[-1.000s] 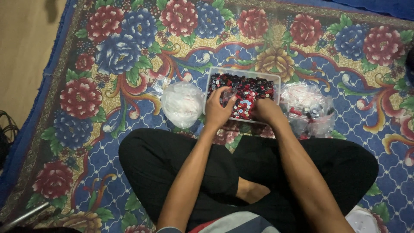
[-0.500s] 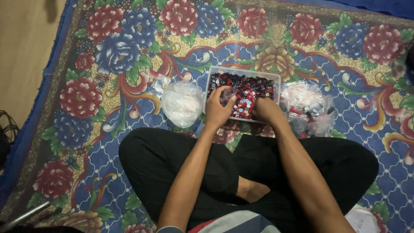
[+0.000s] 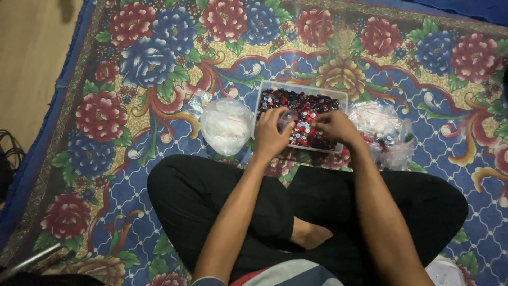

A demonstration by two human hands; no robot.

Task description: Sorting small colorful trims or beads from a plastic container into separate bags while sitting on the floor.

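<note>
Where my view centres, a clear rectangular tray (image 3: 338,96) of small red, black and white pieces sits on the floral rug (image 3: 159,69), just ahead of crossed legs in black trousers (image 3: 211,196). Left hand (image 3: 271,132) rests over the tray's near left part, fingers curled around what looks like a small clear item; I cannot tell what. Right hand (image 3: 334,126) lies on the pieces, fingers bent, grasp unclear. White plastic bag (image 3: 227,124) just left of tray; clear bag (image 3: 383,130) just right.

Black trousers (image 3: 211,201), bare forearms; striped top at the bottom edge (image 3: 286,274), grey, white, red
</note>
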